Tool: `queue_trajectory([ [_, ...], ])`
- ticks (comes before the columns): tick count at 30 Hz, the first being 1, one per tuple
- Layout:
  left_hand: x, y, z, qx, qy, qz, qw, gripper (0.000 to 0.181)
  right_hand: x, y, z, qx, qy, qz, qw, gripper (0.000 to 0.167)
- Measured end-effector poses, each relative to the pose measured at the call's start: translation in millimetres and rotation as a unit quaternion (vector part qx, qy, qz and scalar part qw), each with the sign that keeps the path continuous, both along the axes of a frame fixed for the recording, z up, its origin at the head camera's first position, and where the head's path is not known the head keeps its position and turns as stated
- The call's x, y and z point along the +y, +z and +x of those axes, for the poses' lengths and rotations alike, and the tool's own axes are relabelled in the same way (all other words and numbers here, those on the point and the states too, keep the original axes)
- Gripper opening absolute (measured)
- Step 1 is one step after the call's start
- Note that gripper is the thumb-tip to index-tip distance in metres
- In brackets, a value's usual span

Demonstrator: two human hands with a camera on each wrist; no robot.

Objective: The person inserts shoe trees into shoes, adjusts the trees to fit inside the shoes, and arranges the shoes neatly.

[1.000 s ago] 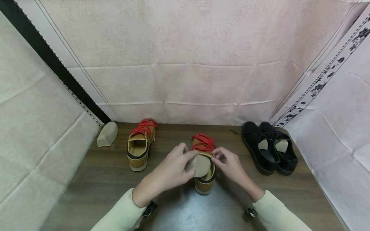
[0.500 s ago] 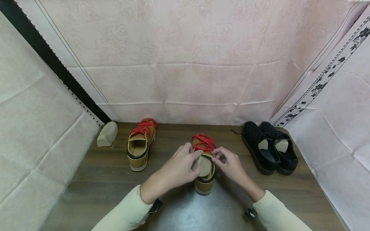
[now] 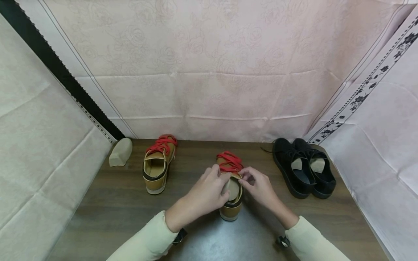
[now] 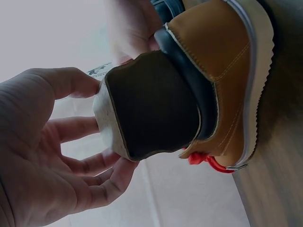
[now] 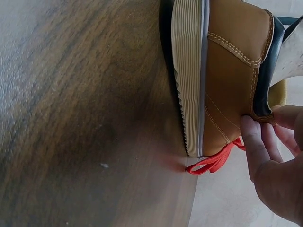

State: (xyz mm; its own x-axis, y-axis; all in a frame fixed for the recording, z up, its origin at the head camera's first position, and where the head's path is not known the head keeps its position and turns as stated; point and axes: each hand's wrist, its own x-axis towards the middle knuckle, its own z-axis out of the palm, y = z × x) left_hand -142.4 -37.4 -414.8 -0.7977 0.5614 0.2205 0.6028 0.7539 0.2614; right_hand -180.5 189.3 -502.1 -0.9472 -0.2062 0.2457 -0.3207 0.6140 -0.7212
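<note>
A tan shoe with red laces stands on the floor between both hands. My left hand holds an off-white shoe insert by its end, thumb on one side and fingertips on the other. In the left wrist view, the insert's dark-shadowed face shows, with its front part inside the shoe's opening. My right hand pinches the edge of the opening near the laces. In the right wrist view, thumb and fingers grip the dark padded collar. The insert's front end is hidden in the shoe.
The matching tan shoe stands to the left, its opening showing. Another off-white insert lies in the left corner. At right, a pair of black shoes has pale inserts inside. Cloth-covered walls bound the wooden floor.
My left hand has moved right and slightly forward, bringing the insert further over and into the shoe's opening. The right hand keeps its grip on the shoe's edge.
</note>
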Motion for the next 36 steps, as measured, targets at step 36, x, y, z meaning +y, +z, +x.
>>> queue_trajectory([
  [36, 16.8, -29.2, -11.3, -0.029, 0.007, -0.023, 0.9993, 0.041, -0.7, 0.2, 1.4, -0.013, -0.003, 0.002, 0.9999, 0.023],
])
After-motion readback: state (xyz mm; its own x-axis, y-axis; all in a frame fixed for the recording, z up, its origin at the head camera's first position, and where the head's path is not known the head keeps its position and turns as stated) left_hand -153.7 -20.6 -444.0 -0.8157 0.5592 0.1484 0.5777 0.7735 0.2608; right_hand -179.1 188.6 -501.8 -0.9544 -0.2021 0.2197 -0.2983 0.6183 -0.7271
